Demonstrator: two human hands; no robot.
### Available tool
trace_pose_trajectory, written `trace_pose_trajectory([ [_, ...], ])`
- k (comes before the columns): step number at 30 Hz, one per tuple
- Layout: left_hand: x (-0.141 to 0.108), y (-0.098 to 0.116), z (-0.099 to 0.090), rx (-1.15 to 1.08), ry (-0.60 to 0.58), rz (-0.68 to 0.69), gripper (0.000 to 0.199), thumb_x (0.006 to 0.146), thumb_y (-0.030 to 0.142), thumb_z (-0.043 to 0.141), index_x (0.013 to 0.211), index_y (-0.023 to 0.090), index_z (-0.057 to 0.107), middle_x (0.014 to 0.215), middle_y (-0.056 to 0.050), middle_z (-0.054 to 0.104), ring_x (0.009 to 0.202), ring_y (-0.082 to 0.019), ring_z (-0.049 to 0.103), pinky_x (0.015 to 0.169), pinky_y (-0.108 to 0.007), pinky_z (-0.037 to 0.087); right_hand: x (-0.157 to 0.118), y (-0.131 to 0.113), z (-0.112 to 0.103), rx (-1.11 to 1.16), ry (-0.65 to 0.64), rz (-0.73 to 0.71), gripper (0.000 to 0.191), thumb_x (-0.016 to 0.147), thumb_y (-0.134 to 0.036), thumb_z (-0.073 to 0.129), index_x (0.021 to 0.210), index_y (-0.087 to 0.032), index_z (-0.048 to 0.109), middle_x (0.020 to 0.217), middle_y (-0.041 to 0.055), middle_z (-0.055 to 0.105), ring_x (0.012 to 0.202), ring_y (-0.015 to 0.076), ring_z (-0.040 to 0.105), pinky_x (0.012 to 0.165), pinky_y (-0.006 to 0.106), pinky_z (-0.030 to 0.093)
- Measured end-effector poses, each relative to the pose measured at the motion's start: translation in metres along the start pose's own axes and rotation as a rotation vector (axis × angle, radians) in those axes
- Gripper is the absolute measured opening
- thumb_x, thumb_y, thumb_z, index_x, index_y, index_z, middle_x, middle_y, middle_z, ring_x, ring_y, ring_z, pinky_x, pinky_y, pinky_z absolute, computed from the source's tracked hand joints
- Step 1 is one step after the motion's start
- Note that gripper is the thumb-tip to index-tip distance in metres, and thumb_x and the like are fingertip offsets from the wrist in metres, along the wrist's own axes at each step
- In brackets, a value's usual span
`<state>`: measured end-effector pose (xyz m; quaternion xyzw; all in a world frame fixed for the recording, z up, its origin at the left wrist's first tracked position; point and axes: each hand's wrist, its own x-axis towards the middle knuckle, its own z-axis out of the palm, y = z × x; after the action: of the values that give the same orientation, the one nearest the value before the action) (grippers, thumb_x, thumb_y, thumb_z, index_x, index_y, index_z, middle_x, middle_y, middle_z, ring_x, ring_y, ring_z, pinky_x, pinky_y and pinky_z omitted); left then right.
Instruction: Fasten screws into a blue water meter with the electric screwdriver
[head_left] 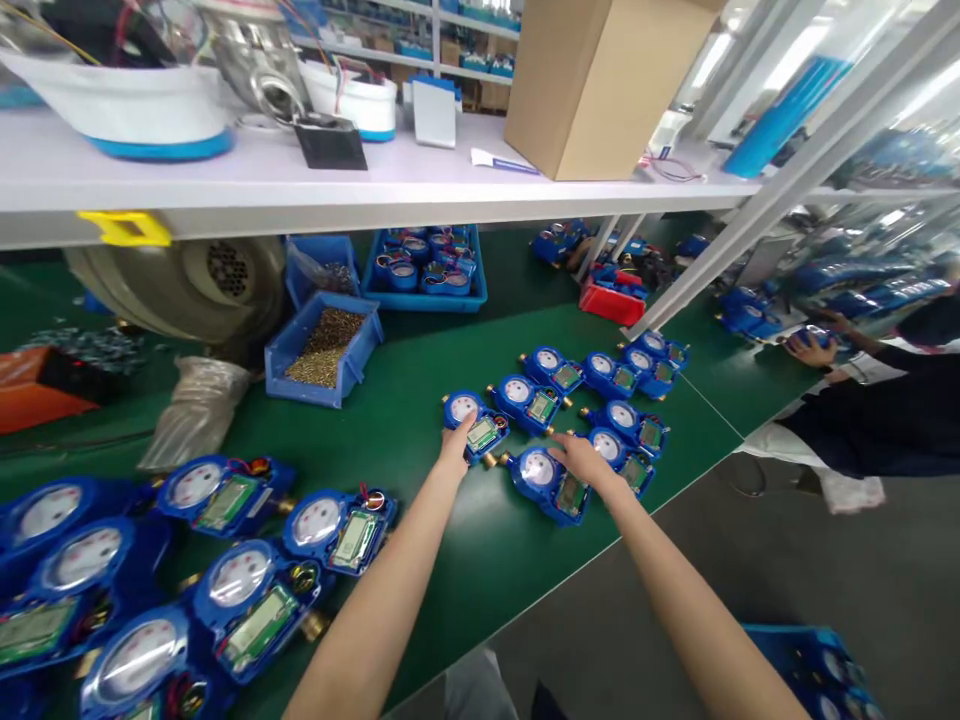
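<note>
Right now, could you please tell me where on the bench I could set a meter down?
Bare green mat runs between the lower-left blue water meters and the meter under the right hand; another patch lies between the blue bin of brass parts and the left hand. It is crowded among those meters and the cluster beyond the right hand.

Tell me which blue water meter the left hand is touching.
The left hand rests on the leftmost blue water meter of the cluster, its fingertips at the meter's near edge; the right hand is over a different meter.
</note>
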<state>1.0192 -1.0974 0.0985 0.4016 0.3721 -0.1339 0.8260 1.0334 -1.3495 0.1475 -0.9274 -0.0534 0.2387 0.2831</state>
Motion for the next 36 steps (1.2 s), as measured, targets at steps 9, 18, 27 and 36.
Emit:
trace_pose_trajectory([
  [9, -0.033, -0.011, -0.043, 0.008, 0.030, 0.045, 0.037, 0.090, 0.031, 0.062, 0.123, 0.016, 0.055, 0.109, -0.007, 0.062, 0.084, -0.016, 0.063, 0.074, -0.035, 0.055, 0.026, 0.010, -0.005, -0.060, -0.473, 0.017, 0.054, 0.063, -0.055, 0.082, 0.094, -0.012, 0.069, 0.100, 0.0127, 0.071, 0.092, 0.0254, 0.067, 0.091, 0.042, 0.050],
  [18, -0.142, -0.027, -0.072, -0.146, -0.138, 0.110, 0.067, 0.066, 0.031, 0.084, 0.125, 0.017, 0.056, 0.105, -0.012, 0.069, 0.083, -0.022, 0.067, 0.074, -0.035, 0.053, -0.004, 0.014, 0.018, 0.059, -0.546, 0.097, 0.102, 0.055, -0.059, 0.081, 0.136, -0.006, 0.046, 0.135, 0.0218, 0.054, 0.122, 0.0328, 0.055, 0.102, 0.037, 0.046],
  [27, -0.336, -0.032, -0.185, -0.300, -0.109, 0.290, 0.071, 0.060, 0.022, 0.084, 0.127, 0.018, 0.061, 0.124, -0.013, 0.065, 0.119, -0.034, 0.057, 0.099, -0.040, 0.047, -0.039, -0.007, 0.038, 0.083, -0.450, 0.188, 0.129, 0.044, -0.070, 0.076, 0.142, 0.001, 0.031, 0.144, 0.0291, 0.040, 0.129, 0.0392, 0.047, 0.107, 0.041, 0.044],
  [36, -0.453, -0.077, -0.381, -0.329, 0.418, 0.169, 0.072, 0.058, 0.033, 0.085, 0.125, 0.022, 0.063, 0.122, -0.008, 0.067, 0.119, -0.040, 0.057, 0.096, -0.049, 0.050, -0.091, -0.071, 0.093, 0.123, -0.391, 0.349, 0.132, 0.039, -0.078, 0.070, 0.143, -0.006, 0.033, 0.142, 0.0294, 0.042, 0.115, 0.0402, 0.059, 0.096, 0.043, 0.054],
])
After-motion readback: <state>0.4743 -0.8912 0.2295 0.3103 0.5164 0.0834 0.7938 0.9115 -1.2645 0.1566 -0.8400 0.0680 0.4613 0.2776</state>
